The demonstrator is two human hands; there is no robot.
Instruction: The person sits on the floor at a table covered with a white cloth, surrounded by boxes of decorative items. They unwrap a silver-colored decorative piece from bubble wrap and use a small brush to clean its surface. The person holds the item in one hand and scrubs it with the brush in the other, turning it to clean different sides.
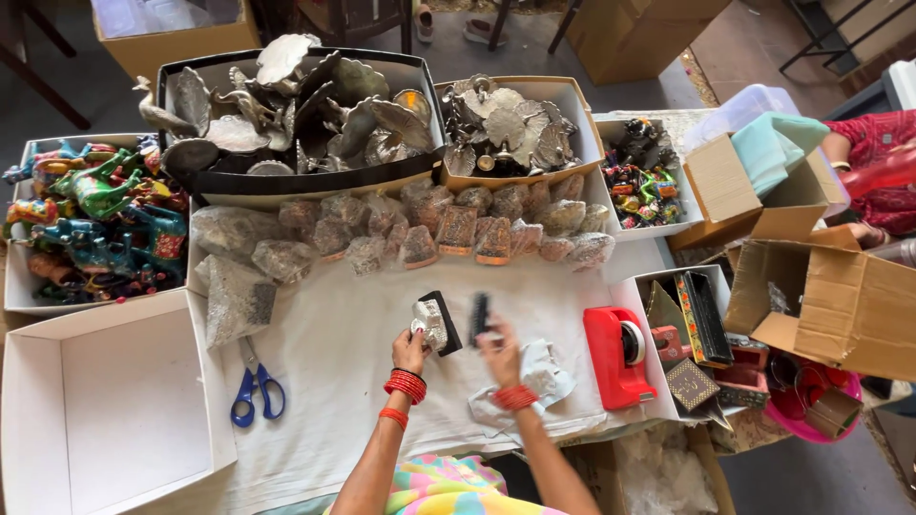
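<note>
- Left hand (412,349): closed round a small silver-coloured ornament (429,319) w/ a black box part (447,321) behind it; held just above the white cloth (324,381), near centre of worktop.
- Right hand (498,353): fingers pinched on a small dark object (480,318), blurred, kind can't be told; held at 3 o'clock of the ornament, close but apart.
- Crumpled plastic wrap (544,377) is seen under the right wrist.
- Blue-handled scissors (256,391) lie on the cloth at 9 o'clock of the left hand, well apart.
- Red tape dispenser (615,358) stands at 3 o'clock of the right hand.
- Row of wrapped pieces (429,234) is laid at 12 o'clock, w/ boxes of metal figures (305,105) beyond.
- Empty white box (105,401) sits at far 9 o'clock.
</note>
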